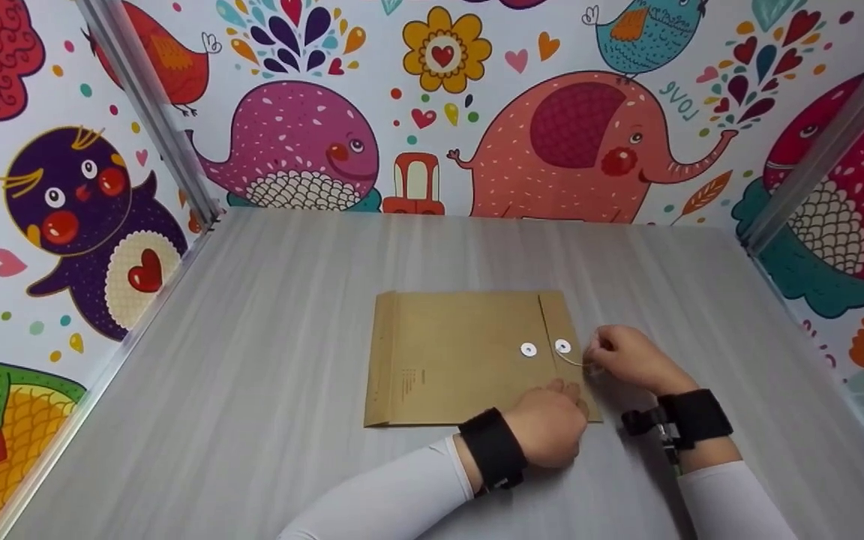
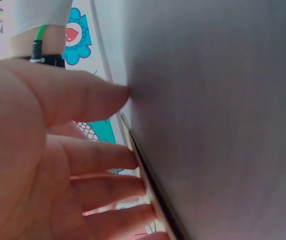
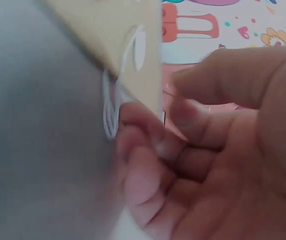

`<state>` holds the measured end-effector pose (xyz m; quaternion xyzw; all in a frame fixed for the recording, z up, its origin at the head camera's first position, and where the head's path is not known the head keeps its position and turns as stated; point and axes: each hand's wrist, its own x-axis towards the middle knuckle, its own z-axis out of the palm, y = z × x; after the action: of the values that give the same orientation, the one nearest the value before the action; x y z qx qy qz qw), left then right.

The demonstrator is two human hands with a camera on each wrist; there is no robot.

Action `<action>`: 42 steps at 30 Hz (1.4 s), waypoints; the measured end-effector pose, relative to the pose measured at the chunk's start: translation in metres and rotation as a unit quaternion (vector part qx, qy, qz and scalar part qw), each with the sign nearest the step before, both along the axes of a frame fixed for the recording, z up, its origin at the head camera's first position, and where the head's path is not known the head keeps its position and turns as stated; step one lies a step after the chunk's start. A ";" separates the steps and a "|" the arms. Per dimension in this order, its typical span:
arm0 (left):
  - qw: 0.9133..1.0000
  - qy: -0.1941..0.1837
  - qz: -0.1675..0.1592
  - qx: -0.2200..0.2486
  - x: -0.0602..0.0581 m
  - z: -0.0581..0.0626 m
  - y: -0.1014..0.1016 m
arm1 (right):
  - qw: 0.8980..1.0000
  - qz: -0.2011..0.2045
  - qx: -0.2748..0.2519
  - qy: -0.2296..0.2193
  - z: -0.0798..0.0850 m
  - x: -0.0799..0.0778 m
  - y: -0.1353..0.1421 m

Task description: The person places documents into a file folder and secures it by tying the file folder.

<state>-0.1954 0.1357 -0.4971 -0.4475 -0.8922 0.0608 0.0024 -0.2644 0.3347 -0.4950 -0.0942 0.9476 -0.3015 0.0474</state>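
A brown paper envelope (image 1: 462, 322) lies flat on the table, its flap fold on the right side. Two white round buttons sit there, one on the envelope body (image 1: 528, 349) and one on the flap (image 1: 562, 346). From the flap button runs a thin white string (image 1: 571, 363) to my right hand (image 1: 631, 358), which pinches it with curled fingers just past the envelope's right edge. A slack loop of the string (image 3: 108, 110) hangs beside the fingers in the right wrist view. My left hand (image 1: 548, 427) rests on the envelope's near right corner with its fingers extended.
The grey wood-grain table (image 1: 267, 337) reaches to patterned walls at the back and sides. Metal posts (image 1: 151, 105) stand at the back corners. A black strap with a small device (image 1: 694, 420) is round the right wrist; another strap (image 1: 492, 448) is on the left.
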 end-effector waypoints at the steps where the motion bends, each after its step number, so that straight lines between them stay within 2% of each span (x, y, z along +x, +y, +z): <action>1: 1.000 0.000 0.000 0.001 0.000 0.000 0.000 | 1.000 -0.003 -0.006 0.010 0.000 0.000 -0.001; 5: 1.000 -0.001 0.002 0.004 0.000 0.001 0.001 | 0.999 0.008 0.022 0.042 -0.003 0.001 -0.001; 8: 1.000 0.001 0.003 -0.003 0.000 0.000 0.002 | 0.997 0.037 0.056 0.037 -0.006 0.003 0.000; 10: 1.000 0.001 0.003 -0.009 0.001 0.000 0.002 | 0.997 0.052 0.059 0.028 -0.007 0.003 0.000; 13: 1.000 0.005 -0.006 -0.011 0.001 -0.001 0.002 | 0.998 0.063 0.009 -0.005 -0.007 0.003 0.001; 15: 1.000 0.005 -0.012 -0.010 0.001 -0.001 0.001 | 0.995 0.061 -0.070 -0.036 -0.007 0.003 0.002; 16: 1.000 0.005 -0.015 -0.008 0.001 -0.001 0.000 | 0.990 0.057 -0.115 -0.050 -0.008 0.002 0.002; 20: 1.000 -0.005 -0.009 0.002 0.002 -0.003 -0.001 | 0.959 0.030 -0.267 -0.085 -0.010 0.001 0.007; 24: 1.000 -0.009 -0.004 0.010 0.003 -0.004 0.000 | 0.937 -0.018 -0.336 -0.094 -0.008 0.001 0.014; 27: 1.000 0.000 -0.006 0.013 0.002 -0.003 -0.001 | 0.917 -0.017 -0.384 -0.103 -0.004 0.002 0.019; 29: 1.000 0.008 -0.009 0.013 0.002 -0.003 -0.001 | 0.894 0.003 -0.432 -0.115 0.000 0.002 0.021; 33: 1.000 0.012 -0.010 0.010 0.001 -0.002 -0.002 | 0.830 0.056 -0.538 -0.135 0.009 0.003 0.023; 34: 1.000 0.011 -0.009 0.008 0.001 -0.001 -0.001 | 0.816 0.068 -0.559 -0.134 0.012 0.003 0.023; 35: 1.000 0.009 -0.009 0.007 0.001 -0.001 -0.002 | 0.806 0.073 -0.573 -0.130 0.015 0.004 0.023; 37: 1.000 0.011 -0.008 0.003 0.001 -0.001 -0.001 | 0.799 0.066 -0.588 -0.111 0.020 0.005 0.023; 40: 1.000 0.013 -0.006 0.003 0.001 -0.001 -0.002 | 0.798 0.043 -0.596 -0.077 0.029 0.007 0.021; 42: 1.000 0.012 -0.005 0.001 0.001 0.000 -0.002 | 0.800 0.013 -0.598 -0.048 0.034 0.009 0.020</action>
<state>-0.1948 0.1340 -0.4976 -0.4510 -0.8900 0.0649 0.0136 -0.2557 0.3547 -0.4613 -0.1017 0.5738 -0.8121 0.0307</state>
